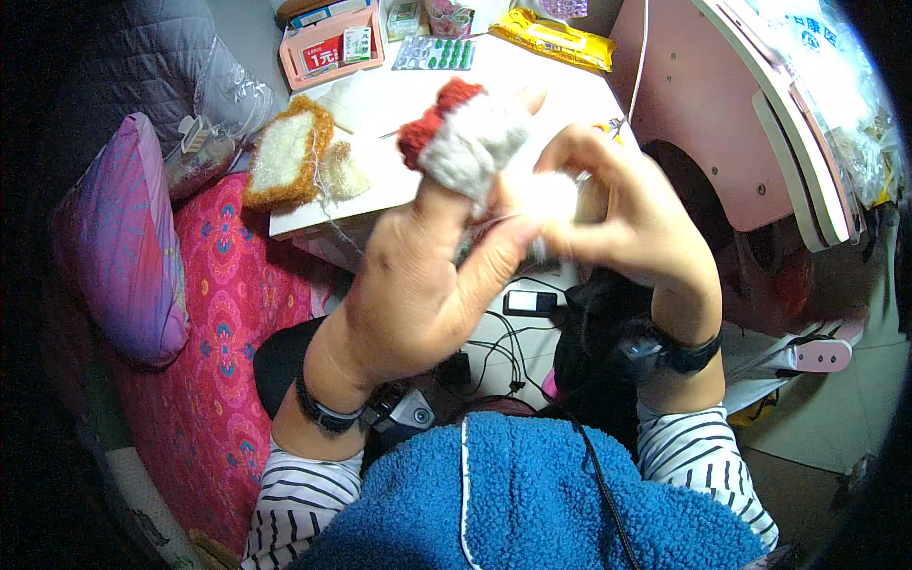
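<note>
My left hand holds a small crocheted piece in fluffy red and pale grey yarn, which covers its raised fingers. The thumb presses inward below the piece. Close beside it, my right hand is curled, its thumb and fingers bent toward the left thumb tip. Motion blurs those fingertips, and what they pinch is too smeared to make out. On the table's left corner lies a fuzzy brown-and-cream crocheted square, with a small cream fuzzy piece and loose yarn beside it.
The white table bears a pink box, a green blister pack and a yellow packet. A pink chair-like panel stands at right. Cables hang below; a purple cushion rests on red patterned cloth.
</note>
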A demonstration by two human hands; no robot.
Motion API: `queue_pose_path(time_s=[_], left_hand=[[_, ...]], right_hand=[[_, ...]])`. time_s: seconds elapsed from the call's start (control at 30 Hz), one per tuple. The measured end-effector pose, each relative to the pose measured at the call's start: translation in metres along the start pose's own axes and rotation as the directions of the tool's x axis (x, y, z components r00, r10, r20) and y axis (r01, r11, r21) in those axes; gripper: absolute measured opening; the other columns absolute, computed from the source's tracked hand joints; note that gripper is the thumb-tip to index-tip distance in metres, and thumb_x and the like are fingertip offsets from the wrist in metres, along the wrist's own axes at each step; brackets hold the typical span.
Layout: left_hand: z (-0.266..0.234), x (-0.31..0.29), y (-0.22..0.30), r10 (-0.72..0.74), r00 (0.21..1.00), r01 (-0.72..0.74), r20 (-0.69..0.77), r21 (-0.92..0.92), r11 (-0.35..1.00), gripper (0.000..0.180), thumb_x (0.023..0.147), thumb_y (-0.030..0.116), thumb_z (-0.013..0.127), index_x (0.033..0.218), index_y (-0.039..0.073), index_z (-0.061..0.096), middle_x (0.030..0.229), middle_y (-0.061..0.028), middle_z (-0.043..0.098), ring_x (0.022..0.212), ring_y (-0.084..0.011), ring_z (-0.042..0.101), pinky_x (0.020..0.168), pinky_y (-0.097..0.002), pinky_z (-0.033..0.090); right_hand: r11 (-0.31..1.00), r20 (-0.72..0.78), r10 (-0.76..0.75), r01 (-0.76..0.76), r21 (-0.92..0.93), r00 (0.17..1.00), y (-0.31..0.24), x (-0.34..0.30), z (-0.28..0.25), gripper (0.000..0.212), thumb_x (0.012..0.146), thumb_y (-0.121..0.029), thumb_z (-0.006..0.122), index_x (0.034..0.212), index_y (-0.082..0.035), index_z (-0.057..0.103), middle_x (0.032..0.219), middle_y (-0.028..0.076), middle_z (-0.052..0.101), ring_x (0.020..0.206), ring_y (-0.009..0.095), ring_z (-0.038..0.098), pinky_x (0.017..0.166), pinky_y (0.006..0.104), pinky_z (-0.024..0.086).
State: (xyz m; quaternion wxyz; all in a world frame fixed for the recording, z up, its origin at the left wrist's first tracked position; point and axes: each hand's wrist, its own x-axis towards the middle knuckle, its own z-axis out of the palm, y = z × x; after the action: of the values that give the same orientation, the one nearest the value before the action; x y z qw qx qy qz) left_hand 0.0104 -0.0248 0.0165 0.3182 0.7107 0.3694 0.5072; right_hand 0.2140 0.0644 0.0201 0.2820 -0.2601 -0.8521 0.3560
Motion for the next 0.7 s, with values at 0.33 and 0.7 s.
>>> queue_pose_path(time_s=[0.33, 0.7], left_hand=[[0.009, 0.002, 0.000, -0.004, 1.000, 0.006, 0.029, -0.080, 0.997, 0.071, 0.096, 0.004, 0.057, 0.155, -0.002, 0.017, 0.089, -0.0033, 0.054, 0.079, -0.0075, 0.049, 0.074, -0.0203, 0.041], [0.008, 0.006, 0.000, 0.095, 0.995, -0.094, 0.027, -0.054, 0.994, 0.073, 0.097, 0.006, 0.057, 0.155, -0.003, 0.014, 0.090, -0.0035, 0.057, 0.076, -0.0080, 0.052, 0.070, -0.0194, 0.042]], right_hand=[[1.000, -0.512, 0.025, -0.019, 0.017, 0.859, -0.003, 0.004, -0.003, 0.035, 0.079, -0.011, 0.075, 0.107, -0.001, 0.057, 0.104, 0.014, 0.065, 0.096, 0.027, 0.067, 0.084, 0.0385, 0.055], [0.646, -0.513, 0.113, 0.330, 0.689, 0.851, 0.004, -0.001, -0.010, 0.055, 0.081, -0.031, 0.079, 0.118, -0.001, 0.052, 0.111, 0.013, 0.060, 0.099, 0.023, 0.063, 0.094, 0.0397, 0.053]])
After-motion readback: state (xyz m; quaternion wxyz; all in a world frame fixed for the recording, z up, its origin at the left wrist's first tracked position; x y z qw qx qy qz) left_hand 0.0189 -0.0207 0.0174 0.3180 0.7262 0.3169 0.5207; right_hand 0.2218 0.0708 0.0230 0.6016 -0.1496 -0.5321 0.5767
